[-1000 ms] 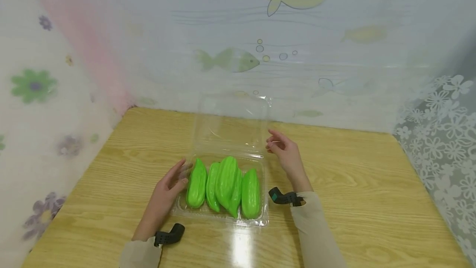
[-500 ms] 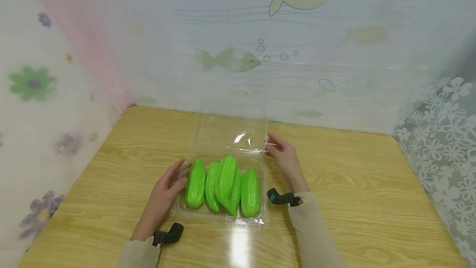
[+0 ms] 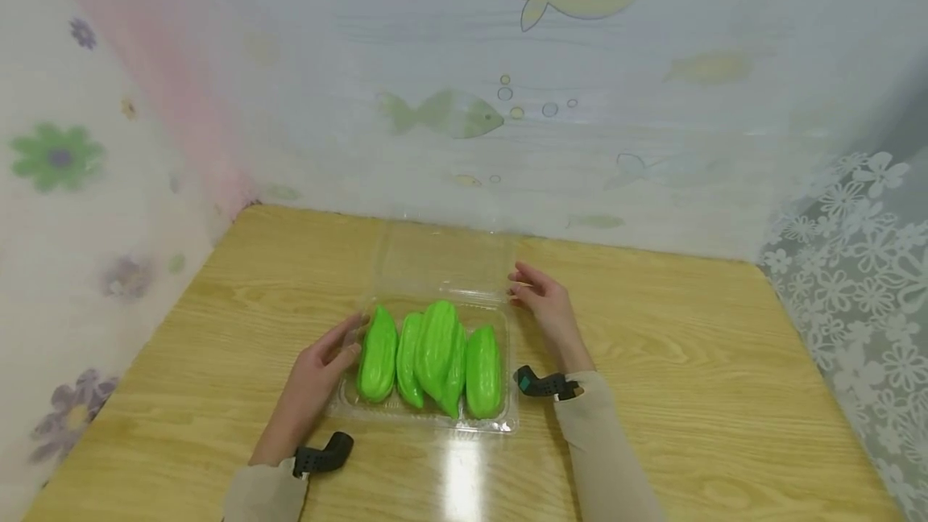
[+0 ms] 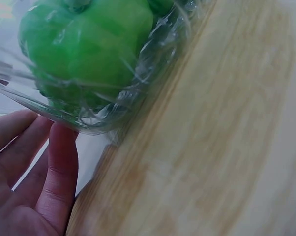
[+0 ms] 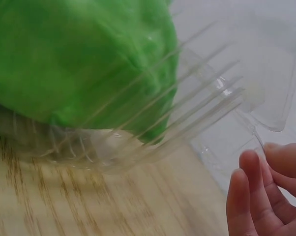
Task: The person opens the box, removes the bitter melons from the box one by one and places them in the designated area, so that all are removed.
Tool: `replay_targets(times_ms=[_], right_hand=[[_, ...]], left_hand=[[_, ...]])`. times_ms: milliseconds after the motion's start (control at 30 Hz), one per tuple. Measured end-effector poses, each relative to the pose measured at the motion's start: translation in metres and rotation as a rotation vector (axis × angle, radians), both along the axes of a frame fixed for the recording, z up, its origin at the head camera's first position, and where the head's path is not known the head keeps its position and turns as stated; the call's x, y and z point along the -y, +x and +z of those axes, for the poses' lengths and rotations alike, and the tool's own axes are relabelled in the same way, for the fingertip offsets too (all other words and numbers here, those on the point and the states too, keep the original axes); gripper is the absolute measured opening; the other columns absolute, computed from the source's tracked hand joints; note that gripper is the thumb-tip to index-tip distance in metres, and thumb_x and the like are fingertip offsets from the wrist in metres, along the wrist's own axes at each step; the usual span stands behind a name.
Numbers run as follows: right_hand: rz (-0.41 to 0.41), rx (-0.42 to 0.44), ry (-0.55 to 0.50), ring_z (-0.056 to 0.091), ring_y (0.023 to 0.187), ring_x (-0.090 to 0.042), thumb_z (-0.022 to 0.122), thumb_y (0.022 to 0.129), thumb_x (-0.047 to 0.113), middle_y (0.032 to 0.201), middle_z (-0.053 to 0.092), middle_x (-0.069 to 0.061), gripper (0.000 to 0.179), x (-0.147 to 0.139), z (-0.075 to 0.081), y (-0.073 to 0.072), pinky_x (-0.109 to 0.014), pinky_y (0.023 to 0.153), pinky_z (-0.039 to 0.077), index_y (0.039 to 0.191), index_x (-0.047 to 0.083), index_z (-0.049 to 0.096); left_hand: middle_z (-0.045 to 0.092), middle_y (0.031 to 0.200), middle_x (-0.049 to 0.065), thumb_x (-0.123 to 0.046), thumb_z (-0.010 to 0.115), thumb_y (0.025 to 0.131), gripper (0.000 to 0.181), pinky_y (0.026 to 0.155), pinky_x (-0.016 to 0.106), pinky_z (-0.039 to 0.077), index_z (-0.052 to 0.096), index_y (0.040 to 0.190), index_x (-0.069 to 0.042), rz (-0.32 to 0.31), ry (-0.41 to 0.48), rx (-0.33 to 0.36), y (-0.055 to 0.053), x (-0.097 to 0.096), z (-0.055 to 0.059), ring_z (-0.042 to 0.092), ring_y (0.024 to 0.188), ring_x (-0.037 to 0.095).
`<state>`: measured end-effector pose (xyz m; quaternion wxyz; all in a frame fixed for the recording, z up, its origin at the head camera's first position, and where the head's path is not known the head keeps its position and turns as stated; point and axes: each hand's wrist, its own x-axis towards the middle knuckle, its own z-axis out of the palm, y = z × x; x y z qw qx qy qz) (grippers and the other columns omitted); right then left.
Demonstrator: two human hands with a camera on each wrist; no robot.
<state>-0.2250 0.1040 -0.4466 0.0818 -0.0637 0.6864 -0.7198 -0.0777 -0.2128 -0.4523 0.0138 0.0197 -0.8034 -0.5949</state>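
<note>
On the desk [image 3: 689, 361], a clear container [image 3: 500, 427] is holding green vegetables [image 3: 437, 349]; the left grip [image 3: 317, 373], uncurled, is touching its side, seemingly steadying it; the right grip [image 3: 549, 306] is pinching the lid's [image 3: 445, 258] edge.

"Can you read any lettering, numbers or brand?"
"None, in any of the three views."
"Not on the clear, ribbed plastic hinged box [image 3: 500, 427] on the yellowish wood-grain bench [image 3: 674, 393]?"
"No words I can make out, nor on the bright green, ridged, elongated vegetables [image 3: 437, 357] in it."
"The pale fish-patterned sheet [image 3: 406, 47] beyond the bench's far edge?"
"Pictures only; nothing legible."
"And the small teal patch [image 3: 524, 380] on the curved black wrist device [image 3: 548, 384] at the right sleeve?"
"Too small to tell whether it bears a mark."
</note>
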Motion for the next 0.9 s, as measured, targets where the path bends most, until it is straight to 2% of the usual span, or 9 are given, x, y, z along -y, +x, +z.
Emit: replay_targets(times_ms=[200,400,600,733,900], right_hand=[[0.001,-0.012,0.036,0.056,0.096,-0.025,0.053,0.088,0.001,0.117,0.052,-0.020,0.043,-0.0017,-0.0040,-0.0002,-0.029,0.078,0.049,0.130,-0.002,0.043],[0.002,-0.022,0.074,0.056,0.096,-0.025,0.053,0.089,0.005,0.116,0.053,-0.018,0.041,-0.0047,-0.0062,0.0004,-0.031,0.079,0.048,0.129,-0.001,0.044],[0.014,-0.063,0.012,0.058,0.089,-0.018,0.053,0.089,0.007,0.111,0.056,-0.018,0.042,-0.0040,-0.0097,0.0024,-0.028,0.076,0.049,0.129,-0.001,0.043],[0.001,-0.031,-0.004,0.058,0.088,-0.018,0.054,0.089,0.008,0.110,0.056,-0.017,0.042,-0.0014,-0.0097,0.0011,-0.028,0.076,0.049,0.129,0.002,0.044],[-0.007,0.006,0.029,0.056,0.092,-0.021,0.055,0.089,0.011,0.114,0.053,-0.019,0.044,0.0019,-0.0060,-0.0015,-0.030,0.078,0.049,0.130,0.004,0.043]], left_hand=[[0.046,0.131,-0.006,-0.031,0.050,0.091,0.037,0.099,0.040,0.031,0.050,0.128,-0.023,0.020,-0.007,-0.012,0.0009,-0.0030,-0.0059,0.036,0.123,0.013],[0.046,0.130,-0.008,-0.035,0.051,0.090,0.038,0.100,0.038,0.029,0.051,0.127,-0.026,0.026,-0.007,-0.004,0.0003,-0.0048,-0.0069,0.036,0.123,0.011],[0.046,0.130,-0.009,-0.036,0.050,0.090,0.037,0.101,0.038,0.028,0.051,0.126,-0.027,0.029,-0.040,-0.010,-0.0008,-0.0027,-0.0048,0.036,0.123,0.012],[0.045,0.131,-0.009,-0.036,0.049,0.091,0.037,0.102,0.040,0.026,0.050,0.127,-0.027,0.019,-0.041,-0.004,-0.0016,-0.0007,-0.0027,0.034,0.124,0.013],[0.044,0.132,-0.008,-0.039,0.049,0.090,0.040,0.102,0.040,0.026,0.049,0.128,-0.026,0.018,-0.042,0.012,-0.0027,0.0009,-0.0028,0.033,0.125,0.013]])
